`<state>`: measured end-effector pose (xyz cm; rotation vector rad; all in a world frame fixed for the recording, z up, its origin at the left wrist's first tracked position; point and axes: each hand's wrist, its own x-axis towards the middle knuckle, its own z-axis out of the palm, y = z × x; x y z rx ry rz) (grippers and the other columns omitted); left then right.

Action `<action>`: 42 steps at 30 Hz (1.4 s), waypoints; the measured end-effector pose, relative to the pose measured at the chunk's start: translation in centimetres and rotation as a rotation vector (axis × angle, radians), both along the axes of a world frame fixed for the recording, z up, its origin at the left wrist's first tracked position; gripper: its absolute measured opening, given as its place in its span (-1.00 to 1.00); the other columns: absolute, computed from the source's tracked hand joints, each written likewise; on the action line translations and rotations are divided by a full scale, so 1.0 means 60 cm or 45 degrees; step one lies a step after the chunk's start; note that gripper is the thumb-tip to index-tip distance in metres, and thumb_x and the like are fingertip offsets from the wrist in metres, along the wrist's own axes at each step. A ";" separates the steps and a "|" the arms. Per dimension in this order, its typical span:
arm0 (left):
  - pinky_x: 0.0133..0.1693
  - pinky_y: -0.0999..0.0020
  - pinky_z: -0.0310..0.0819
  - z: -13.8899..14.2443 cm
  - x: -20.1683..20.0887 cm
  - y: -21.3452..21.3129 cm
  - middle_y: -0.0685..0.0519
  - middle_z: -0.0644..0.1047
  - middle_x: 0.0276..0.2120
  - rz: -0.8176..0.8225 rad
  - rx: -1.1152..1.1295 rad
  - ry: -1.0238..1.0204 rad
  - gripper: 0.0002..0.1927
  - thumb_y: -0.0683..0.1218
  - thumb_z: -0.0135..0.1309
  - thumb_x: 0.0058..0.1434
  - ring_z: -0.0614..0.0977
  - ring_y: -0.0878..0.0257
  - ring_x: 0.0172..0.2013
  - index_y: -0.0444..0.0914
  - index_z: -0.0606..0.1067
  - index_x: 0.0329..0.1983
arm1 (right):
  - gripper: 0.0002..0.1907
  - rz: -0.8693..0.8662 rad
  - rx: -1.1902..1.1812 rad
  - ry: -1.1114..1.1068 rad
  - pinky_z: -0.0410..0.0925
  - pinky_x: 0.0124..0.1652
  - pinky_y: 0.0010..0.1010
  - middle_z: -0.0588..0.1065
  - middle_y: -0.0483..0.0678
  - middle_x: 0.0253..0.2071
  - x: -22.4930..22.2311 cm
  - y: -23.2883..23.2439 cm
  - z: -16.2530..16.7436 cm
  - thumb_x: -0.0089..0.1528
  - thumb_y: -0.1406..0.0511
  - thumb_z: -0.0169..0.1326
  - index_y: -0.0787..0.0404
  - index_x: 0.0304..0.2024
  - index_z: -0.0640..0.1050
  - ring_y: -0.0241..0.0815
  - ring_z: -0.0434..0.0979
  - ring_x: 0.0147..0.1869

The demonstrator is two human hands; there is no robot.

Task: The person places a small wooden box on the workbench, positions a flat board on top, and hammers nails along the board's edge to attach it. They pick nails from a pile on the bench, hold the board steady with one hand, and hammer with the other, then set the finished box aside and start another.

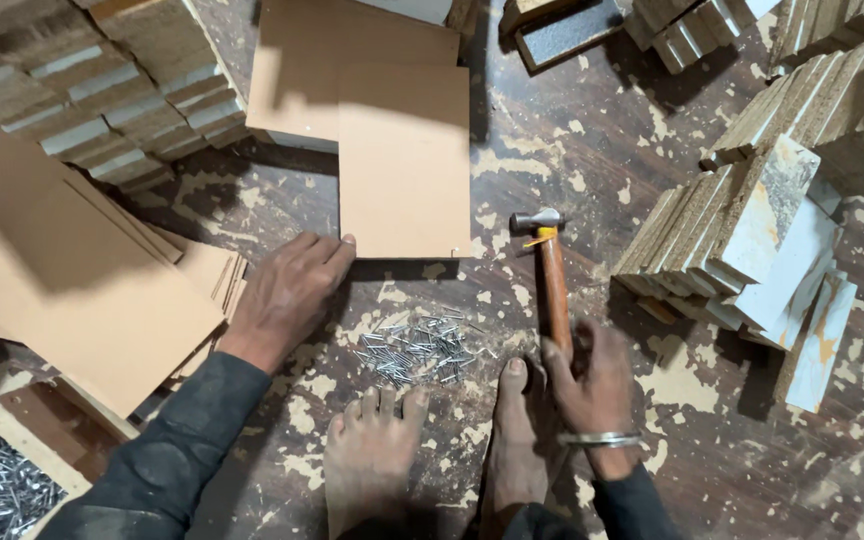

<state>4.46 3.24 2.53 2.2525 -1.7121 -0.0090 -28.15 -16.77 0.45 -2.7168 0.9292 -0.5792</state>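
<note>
My left hand (287,295) lies flat on the floor, its fingertips touching the lower left corner of a tan rectangular board (404,160). My right hand (592,385) is wrapped around the wooden handle of a small hammer (550,270), whose metal head rests on the floor just right of the board. A loose pile of small steel nails (417,350) lies between the two hands. My bare feet (432,450) rest on the floor just below the nails.
Tan boards (62,270) are stacked at the left, and another board (342,60) lies under the top one. Rows of laminated blocks (742,240) stand at the right and upper left (122,90). A box of nails (2,490) sits bottom left.
</note>
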 end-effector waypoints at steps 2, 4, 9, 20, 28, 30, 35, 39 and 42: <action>-0.19 0.22 0.59 -0.006 0.003 -0.001 -0.06 0.60 -0.27 0.003 0.021 0.003 -0.66 -0.35 0.07 0.11 0.62 0.07 -0.19 -0.38 0.54 -0.01 | -0.62 -0.024 -0.143 -0.013 0.39 -0.24 -0.13 0.53 0.06 -0.30 0.039 -0.008 0.011 0.18 0.16 0.22 0.25 -0.07 0.54 -0.06 0.49 -0.24; -0.18 0.24 0.60 -0.011 0.005 -0.002 -0.09 0.61 -0.22 0.002 -0.001 -0.010 -0.70 -0.34 0.06 0.16 0.62 0.09 -0.19 -0.38 0.54 -0.02 | -0.66 0.043 -0.073 -0.041 0.43 -0.17 -0.15 0.56 0.03 -0.27 0.091 -0.015 0.013 0.23 0.18 0.26 0.19 -0.03 0.56 -0.09 0.52 -0.18; -0.15 0.25 0.62 -0.010 0.003 -0.001 -0.08 0.62 -0.22 0.007 0.042 -0.031 -0.69 -0.36 0.03 0.15 0.63 0.10 -0.19 -0.36 0.55 -0.02 | -0.73 0.365 -0.097 -0.055 0.44 -0.18 -0.23 0.55 0.06 -0.29 0.207 -0.020 -0.002 0.20 0.21 0.27 0.25 -0.15 0.60 -0.03 0.52 -0.18; -0.21 0.21 0.60 0.007 0.006 -0.005 -0.05 0.60 -0.29 -0.010 0.063 0.006 -0.69 -0.33 0.05 0.16 0.63 0.08 -0.21 -0.37 0.54 -0.01 | -0.89 0.578 -0.169 0.098 0.38 -0.25 -0.24 0.48 -0.02 -0.47 0.228 -0.041 -0.002 0.19 0.37 0.19 0.22 -0.44 0.53 -0.06 0.47 -0.29; -0.22 0.21 0.62 0.010 0.000 -0.005 -0.07 0.61 -0.23 0.012 0.071 -0.008 -0.73 -0.32 0.04 0.15 0.64 0.06 -0.15 -0.34 0.53 -0.07 | -0.89 0.670 -0.125 0.112 0.37 -0.24 -0.23 0.46 -0.01 -0.48 0.226 -0.050 -0.005 0.17 0.35 0.18 0.23 -0.44 0.54 -0.05 0.44 -0.28; -0.22 0.20 0.62 0.008 0.000 -0.005 -0.08 0.61 -0.23 0.017 0.086 -0.008 -0.72 -0.32 0.04 0.14 0.64 0.05 -0.15 -0.35 0.52 -0.06 | -0.93 0.677 -0.130 0.105 0.38 -0.21 -0.25 0.46 -0.01 -0.46 0.226 -0.052 -0.007 0.16 0.37 0.16 0.23 -0.42 0.54 -0.06 0.45 -0.26; -0.22 0.23 0.64 -0.004 0.001 -0.009 -0.15 0.60 -0.21 0.033 0.098 0.012 -0.75 -0.35 0.05 0.18 0.65 0.05 -0.19 -0.38 0.52 -0.06 | -0.92 0.677 -0.095 0.105 0.40 -0.20 -0.24 0.49 -0.01 -0.44 0.224 -0.057 -0.010 0.17 0.35 0.17 0.23 -0.41 0.55 -0.05 0.47 -0.25; -0.21 0.20 0.64 -0.008 0.000 -0.014 -0.12 0.61 -0.22 0.070 0.093 0.055 -0.72 -0.41 0.02 0.12 0.65 0.05 -0.17 -0.37 0.53 -0.10 | -0.88 0.619 -0.061 0.067 0.41 -0.23 -0.25 0.55 -0.01 -0.37 0.225 -0.058 -0.010 0.21 0.29 0.20 0.21 -0.34 0.58 -0.06 0.50 -0.25; -0.20 0.18 0.63 -0.003 0.000 -0.014 -0.11 0.60 -0.23 0.079 0.092 0.071 -0.68 -0.43 0.02 0.07 0.64 0.03 -0.17 -0.37 0.54 -0.11 | -0.82 0.552 -0.001 0.177 0.42 -0.25 -0.23 0.58 -0.02 -0.38 0.223 -0.058 -0.006 0.24 0.21 0.24 0.18 -0.37 0.61 -0.05 0.53 -0.24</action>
